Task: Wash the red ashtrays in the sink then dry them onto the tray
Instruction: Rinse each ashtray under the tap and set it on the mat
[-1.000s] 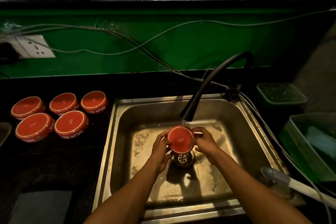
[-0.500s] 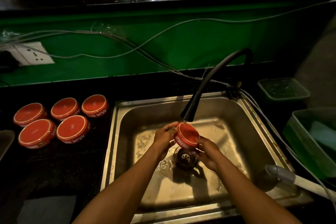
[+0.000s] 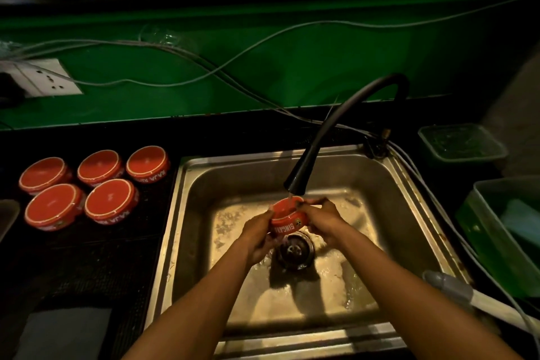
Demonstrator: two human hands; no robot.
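Both hands [image 3: 258, 235] [image 3: 323, 219] grip round glossy red ashtray [image 3: 287, 218]; steel sink [image 3: 394, 184] wet.

Bare forearms and hands [image 3: 287, 228], no sleeves visible.

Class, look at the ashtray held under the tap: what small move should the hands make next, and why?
Probably turn the ashtray between the fingers so the stream sweeps the whole bowl. Both the left hand and right hand grip it mouth up, right under the spout, with water running into it over the drain. Five ashtrays already lie upside down on the counter, left of the sink.
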